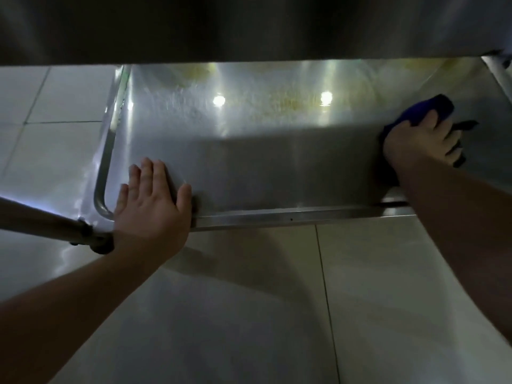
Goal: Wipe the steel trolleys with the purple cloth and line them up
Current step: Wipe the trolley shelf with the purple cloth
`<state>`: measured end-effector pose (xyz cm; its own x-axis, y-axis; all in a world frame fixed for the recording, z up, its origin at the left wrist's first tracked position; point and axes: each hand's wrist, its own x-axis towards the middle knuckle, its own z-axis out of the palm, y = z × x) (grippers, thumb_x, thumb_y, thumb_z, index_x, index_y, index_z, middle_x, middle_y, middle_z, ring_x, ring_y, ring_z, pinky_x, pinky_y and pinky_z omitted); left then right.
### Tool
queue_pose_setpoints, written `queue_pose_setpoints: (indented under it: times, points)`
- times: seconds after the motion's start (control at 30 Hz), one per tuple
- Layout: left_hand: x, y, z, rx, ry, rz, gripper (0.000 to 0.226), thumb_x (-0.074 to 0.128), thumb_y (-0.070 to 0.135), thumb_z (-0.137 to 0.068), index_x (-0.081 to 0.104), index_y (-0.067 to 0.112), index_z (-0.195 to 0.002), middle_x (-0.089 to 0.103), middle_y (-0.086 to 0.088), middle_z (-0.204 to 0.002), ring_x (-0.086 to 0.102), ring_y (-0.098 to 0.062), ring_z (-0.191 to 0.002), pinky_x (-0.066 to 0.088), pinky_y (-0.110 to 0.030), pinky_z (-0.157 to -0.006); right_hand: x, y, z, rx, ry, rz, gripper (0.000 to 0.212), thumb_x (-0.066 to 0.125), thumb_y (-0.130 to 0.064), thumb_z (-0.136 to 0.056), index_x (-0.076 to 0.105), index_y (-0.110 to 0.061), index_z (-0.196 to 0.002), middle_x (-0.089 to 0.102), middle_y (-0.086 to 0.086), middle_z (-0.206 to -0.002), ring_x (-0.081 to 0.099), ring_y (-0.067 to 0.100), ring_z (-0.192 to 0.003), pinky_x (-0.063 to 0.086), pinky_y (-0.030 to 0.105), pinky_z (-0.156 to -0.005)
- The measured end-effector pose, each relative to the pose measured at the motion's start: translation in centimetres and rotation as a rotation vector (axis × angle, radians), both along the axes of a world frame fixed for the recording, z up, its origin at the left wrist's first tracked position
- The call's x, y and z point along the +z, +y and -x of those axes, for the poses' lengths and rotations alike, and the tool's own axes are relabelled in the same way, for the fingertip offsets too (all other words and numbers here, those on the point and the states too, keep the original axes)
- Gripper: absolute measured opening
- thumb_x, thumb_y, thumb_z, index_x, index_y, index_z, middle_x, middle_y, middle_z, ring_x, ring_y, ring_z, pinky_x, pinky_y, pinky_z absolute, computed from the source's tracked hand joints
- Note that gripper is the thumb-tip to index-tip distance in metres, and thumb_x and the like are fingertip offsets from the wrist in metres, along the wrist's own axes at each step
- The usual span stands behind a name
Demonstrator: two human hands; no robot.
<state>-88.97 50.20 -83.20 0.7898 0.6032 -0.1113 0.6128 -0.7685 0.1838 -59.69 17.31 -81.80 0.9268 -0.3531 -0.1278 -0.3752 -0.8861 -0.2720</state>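
Pale glossy floor tiles [277, 314] fill the near field, with both bare forearms reaching forward over them.

Left hand [151, 200]: flat, fingers straight and slightly spread, palm down on the near-left corner of the trolley's lower steel shelf [249, 167], wrist over the shelf's front rim [304, 213]. It holds nothing. Just left of the wrist, a steel tube leg [41, 220] ends at a dark fitting near the shelf corner.

Right hand [415, 142]: at the right side of the same shelf, fingers splayed and pressed down onto the purple cloth [432, 110]. Cloth is bunched under the palm and fingers; part shows beyond the fingertips, part beside the wrist. Dark finger shadows lie on the steel to the right.

Shelf surface, mid to far: brushed steel, two bright lamp reflections, yellowish smears [291, 102] toward the back.

Farthest and above: dark underside of the upper shelf [249, 26] spans the top of the view. Another upright tube [498, 76] shows at far right.
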Motion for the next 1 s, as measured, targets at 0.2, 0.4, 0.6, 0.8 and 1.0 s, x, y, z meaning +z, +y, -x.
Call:
queue_pose_setpoints:
  times: [0.2, 0.4, 0.6, 0.8, 1.0]
  points:
    - [0.5, -0.1, -0.3, 0.009, -0.001, 0.003, 0.075, 0.013, 0.058, -0.109, 0.001, 0.016, -0.17, -0.005, -0.005, -0.178, -0.01, -0.019, -0.163, -0.002, -0.041, -0.132, 0.0, 19.4, 8.7, 0.41, -0.18, 0.028, 0.066, 0.041, -0.047, -0.097, 0.035, -0.02, -0.158, 0.036, 0.01, -0.163, 0.036, 0.035, -0.144, 0.023, 0.055, -0.117]
    - [1.4, -0.8, -0.1, 0.037, -0.087, 0.071, 0.079, 0.015, 0.042, -0.098, 0.005, 0.012, -0.17, 0.002, -0.008, -0.178, -0.003, -0.018, -0.164, 0.0, -0.038, -0.132, 0.3, 28.9, 14.8, 1.324, -0.057, -0.074, 0.059, 0.026, -0.042, -0.11, 0.019, -0.03, -0.167, 0.011, -0.001, -0.176, 0.007, 0.023, -0.161, 0.001, 0.046, -0.129]
    - [1.5, -0.5, 0.2, 0.043, -0.095, 0.08, 0.08, 0.019, 0.041, -0.096, 0.013, 0.009, -0.168, 0.008, -0.012, -0.177, 0.003, -0.022, -0.164, 0.002, -0.039, -0.133, 0.2, 21.2, 10.6, 1.13, -0.184, 0.004, 0.057, 0.033, -0.045, -0.107, 0.034, -0.027, -0.161, 0.029, 0.003, -0.17, 0.028, 0.025, -0.155, 0.018, 0.046, -0.127]
    - [1.3, -0.5, -0.2, 0.051, -0.054, 0.07, 0.074, 0.022, 0.036, -0.101, 0.01, 0.009, -0.169, 0.005, -0.009, -0.178, -0.001, -0.021, -0.164, -0.001, -0.04, -0.132, -0.2, 14.8, 13.5, 0.953, -0.089, -0.006, 0.067, 0.023, -0.055, -0.105, 0.021, -0.027, -0.166, 0.019, 0.004, -0.174, 0.017, 0.027, -0.159, 0.01, 0.048, -0.13]
    - [1.5, -0.2, -0.2, 0.034, -0.007, 0.091, 0.072, 0.026, 0.035, -0.104, 0.007, 0.01, -0.169, 0.002, -0.009, -0.178, -0.003, -0.021, -0.164, -0.003, -0.039, -0.132, 1.0, 10.9, 17.5, 1.503, -0.061, 0.021, 0.088, 0.03, -0.086, -0.091, 0.026, -0.034, -0.162, 0.034, 0.001, -0.168, 0.032, 0.025, -0.153, 0.022, 0.044, -0.125]
